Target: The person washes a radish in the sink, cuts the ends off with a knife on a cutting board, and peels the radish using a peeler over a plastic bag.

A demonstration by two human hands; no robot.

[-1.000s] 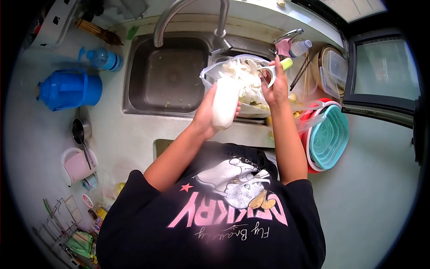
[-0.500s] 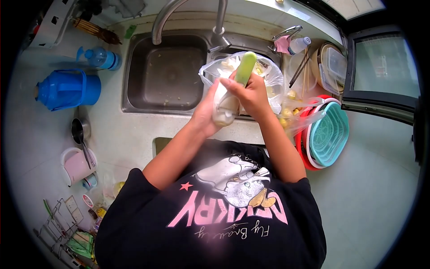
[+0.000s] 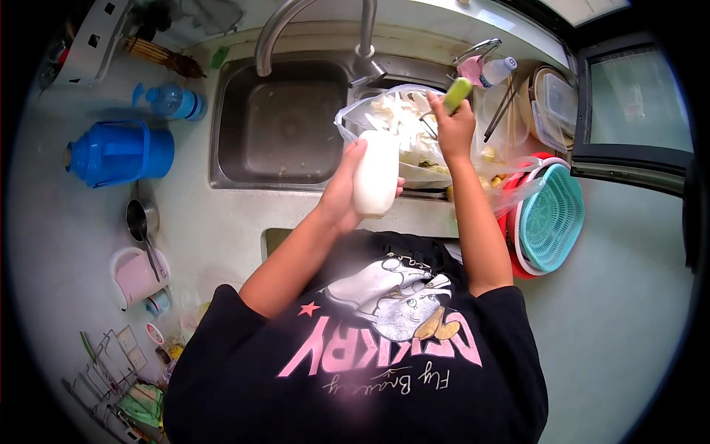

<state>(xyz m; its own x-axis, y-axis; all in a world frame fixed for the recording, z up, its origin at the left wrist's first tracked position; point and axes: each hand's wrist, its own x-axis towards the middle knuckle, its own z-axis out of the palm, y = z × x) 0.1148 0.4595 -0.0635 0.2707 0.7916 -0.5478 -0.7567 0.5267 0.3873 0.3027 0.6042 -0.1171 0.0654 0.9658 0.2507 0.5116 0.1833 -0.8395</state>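
My left hand (image 3: 344,194) is wrapped round a smooth white radish (image 3: 376,174), peeled on the side facing me, at the near edge of the sink. My right hand (image 3: 454,132) grips a peeler (image 3: 458,95) by its green handle; the metal head points left, apart from the radish. Beneath the peeler, an open clear plastic bag (image 3: 353,118) sits over the smaller basin, with pale strips of peel (image 3: 403,118) inside.
The steel sink (image 3: 281,126) lies left of the bag, under a curved faucet (image 3: 268,46). To the right are stacked colanders (image 3: 551,218), chopsticks (image 3: 503,111) and plastic containers (image 3: 553,107). A blue jug (image 3: 122,152) and a small saucepan (image 3: 143,220) stand on the left.
My right hand has moved right, away from the radish, taking the peeler over the bag. The radish, still in my left hand, now shows its white side more fully.
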